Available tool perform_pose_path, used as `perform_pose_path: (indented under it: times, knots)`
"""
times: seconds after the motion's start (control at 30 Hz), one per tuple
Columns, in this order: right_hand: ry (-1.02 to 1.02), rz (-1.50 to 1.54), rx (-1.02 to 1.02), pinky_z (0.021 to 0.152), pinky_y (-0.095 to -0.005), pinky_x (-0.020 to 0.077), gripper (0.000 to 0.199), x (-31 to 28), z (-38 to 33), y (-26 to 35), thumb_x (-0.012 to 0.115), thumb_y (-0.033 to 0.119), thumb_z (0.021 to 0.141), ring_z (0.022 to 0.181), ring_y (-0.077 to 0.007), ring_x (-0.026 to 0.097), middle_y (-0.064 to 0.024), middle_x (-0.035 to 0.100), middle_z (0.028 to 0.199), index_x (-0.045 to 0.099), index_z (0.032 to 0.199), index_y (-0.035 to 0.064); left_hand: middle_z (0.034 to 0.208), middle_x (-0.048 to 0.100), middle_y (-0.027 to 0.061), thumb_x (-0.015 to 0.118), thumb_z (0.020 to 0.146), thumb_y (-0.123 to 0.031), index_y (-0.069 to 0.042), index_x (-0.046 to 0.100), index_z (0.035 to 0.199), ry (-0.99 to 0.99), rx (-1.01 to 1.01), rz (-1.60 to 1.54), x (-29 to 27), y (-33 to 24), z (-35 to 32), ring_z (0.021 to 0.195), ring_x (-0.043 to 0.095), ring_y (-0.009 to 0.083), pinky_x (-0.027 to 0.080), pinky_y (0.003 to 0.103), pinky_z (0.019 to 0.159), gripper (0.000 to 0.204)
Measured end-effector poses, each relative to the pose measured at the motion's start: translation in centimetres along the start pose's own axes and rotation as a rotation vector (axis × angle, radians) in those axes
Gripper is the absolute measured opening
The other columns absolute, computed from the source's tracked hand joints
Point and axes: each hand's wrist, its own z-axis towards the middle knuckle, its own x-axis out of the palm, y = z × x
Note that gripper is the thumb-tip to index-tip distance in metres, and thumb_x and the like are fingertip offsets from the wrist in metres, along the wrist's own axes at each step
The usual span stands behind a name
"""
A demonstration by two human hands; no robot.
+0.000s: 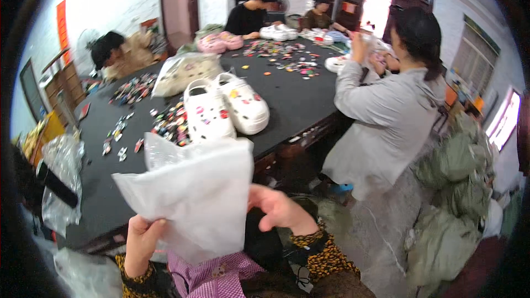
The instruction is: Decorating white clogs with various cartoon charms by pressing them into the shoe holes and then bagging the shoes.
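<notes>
A translucent white plastic bag (204,201) hangs in front of me, partly crumpled at its top. My left hand (142,240) pinches its lower left side between thumb and fingers. My right hand (276,208) is at the bag's right edge, thumb apart from the fingers; some fingertips are hidden behind the plastic. Just beyond the bag, a pair of white clogs (243,107) with colourful charms stands on the black table (301,96). Small loose charms (172,124) lie in a heap left of the clogs.
A filled plastic bag (187,74) sits behind the clogs. More charms (287,55) and pink clogs (220,42) lie farther back. A person in grey (386,99) stands at the right; others sit around the table. Green sacks (447,232) line the right floor.
</notes>
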Motion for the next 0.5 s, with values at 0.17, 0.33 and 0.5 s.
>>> perform_pose_path:
  times: [0.17,0.33,0.5]
  knots:
    - [-0.109,-0.351,0.131,0.077,-0.0236,0.0461,0.037,1.4,-0.1,0.3,0.068,0.014,0.085,0.088,-0.0055,0.055,-0.0030,0.066,0.101,0.059,0.117,-0.0024,0.074,0.061,-0.0009,0.054,0.087,0.000,0.003,0.063,0.095,0.005,0.027,-0.232,1.5,0.9,1.4,0.060,0.050,0.0042,0.035,0.019,0.052,0.012]
    - [-0.196,-0.235,0.172,0.077,-0.0217,0.0463,0.031,0.9,-0.3,0.9,0.057,0.008,0.091,0.087,-0.0043,0.055,-0.0019,0.065,0.101,0.056,0.120,-0.0028,0.074,0.058,-0.0023,0.052,0.092,-0.005,0.003,0.059,0.106,0.033,-0.010,-0.069,1.5,1.1,1.8,0.060,0.047,0.0042,0.035,0.021,0.054,0.018]
    - [-0.258,-0.065,0.114,0.077,-0.0219,0.0472,0.036,0.5,0.2,-0.7,0.052,0.004,0.091,0.084,-0.0048,0.058,-0.0019,0.066,0.098,0.051,0.126,-0.0012,0.081,0.061,-0.0002,0.052,0.092,-0.005,0.005,0.057,0.112,0.038,0.033,-0.058,1.3,2.2,1.9,0.070,0.052,0.0061,0.040,0.022,0.062,0.023]
